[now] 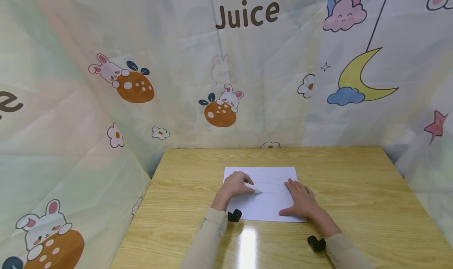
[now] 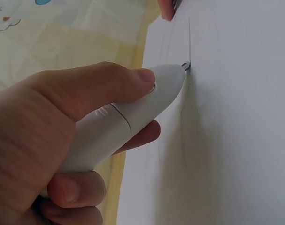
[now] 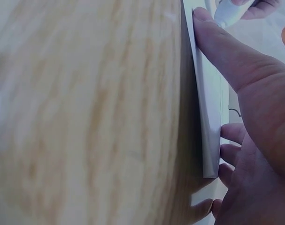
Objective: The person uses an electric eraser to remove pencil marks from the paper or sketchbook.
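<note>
A white sheet of paper (image 1: 262,212) lies on the wooden table. My left hand (image 1: 238,184), at its left side, grips a thick white pen-shaped tool (image 2: 133,108) with a short metal tip (image 2: 186,66). The tool is tilted, and its tip meets the paper. From the tip a thin dark line (image 2: 189,40) runs toward the right; fainter lines show elsewhere on the sheet. My right hand (image 1: 302,200) rests spread on the paper's right side, thumb near the front edge. In the right wrist view, that paper edge (image 3: 208,140) stands slightly off the table.
The wooden table (image 1: 361,190) extends around the sheet, with a bright reflection near its front. Black wrist-worn pieces (image 1: 316,243) sit by both wrists. A printed cloth (image 1: 170,80) with rabbits and the word Juice hangs behind and along the sides.
</note>
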The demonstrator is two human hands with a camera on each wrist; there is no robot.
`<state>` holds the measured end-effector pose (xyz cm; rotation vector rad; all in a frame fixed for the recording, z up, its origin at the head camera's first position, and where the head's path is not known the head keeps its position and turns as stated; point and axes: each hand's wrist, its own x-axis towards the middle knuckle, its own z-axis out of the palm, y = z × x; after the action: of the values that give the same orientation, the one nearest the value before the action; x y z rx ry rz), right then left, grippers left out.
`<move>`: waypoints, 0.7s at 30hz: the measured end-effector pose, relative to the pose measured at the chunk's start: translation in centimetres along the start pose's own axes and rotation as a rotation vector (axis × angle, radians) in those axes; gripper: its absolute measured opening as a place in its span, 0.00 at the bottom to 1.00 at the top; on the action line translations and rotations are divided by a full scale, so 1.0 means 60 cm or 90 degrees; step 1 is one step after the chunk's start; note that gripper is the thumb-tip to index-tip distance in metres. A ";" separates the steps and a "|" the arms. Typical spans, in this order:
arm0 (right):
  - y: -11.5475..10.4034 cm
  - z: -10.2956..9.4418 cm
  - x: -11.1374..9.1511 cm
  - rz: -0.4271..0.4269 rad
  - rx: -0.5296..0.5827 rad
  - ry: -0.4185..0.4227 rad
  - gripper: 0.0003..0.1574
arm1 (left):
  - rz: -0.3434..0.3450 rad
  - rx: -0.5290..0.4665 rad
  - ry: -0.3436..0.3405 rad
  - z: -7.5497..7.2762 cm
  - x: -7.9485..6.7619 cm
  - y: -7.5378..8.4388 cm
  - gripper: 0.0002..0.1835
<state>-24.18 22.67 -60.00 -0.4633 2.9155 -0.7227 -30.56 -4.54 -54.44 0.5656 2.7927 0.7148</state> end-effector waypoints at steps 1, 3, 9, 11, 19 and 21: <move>0.000 0.000 0.000 0.001 0.002 0.002 0.77 | 0.008 0.001 -0.001 0.001 0.002 0.001 0.12; 0.001 -0.001 -0.001 0.001 0.000 0.005 0.77 | 0.021 0.007 0.000 0.002 0.005 0.002 0.12; 0.003 0.001 -0.003 0.003 0.005 -0.001 0.76 | -0.002 0.025 -0.004 0.005 0.006 0.002 0.11; 0.004 0.002 -0.002 0.005 0.004 -0.001 0.77 | 0.002 0.010 -0.008 0.007 0.006 0.003 0.11; 0.001 0.001 0.000 -0.002 -0.002 0.011 0.77 | -0.004 0.000 0.002 0.010 0.004 0.001 0.13; -0.001 0.000 -0.001 -0.004 0.000 0.009 0.77 | -0.009 -0.003 0.006 0.009 0.002 -0.001 0.12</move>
<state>-24.13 22.63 -59.99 -0.4693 2.9291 -0.7301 -30.54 -4.31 -54.94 0.5433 2.7998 0.7236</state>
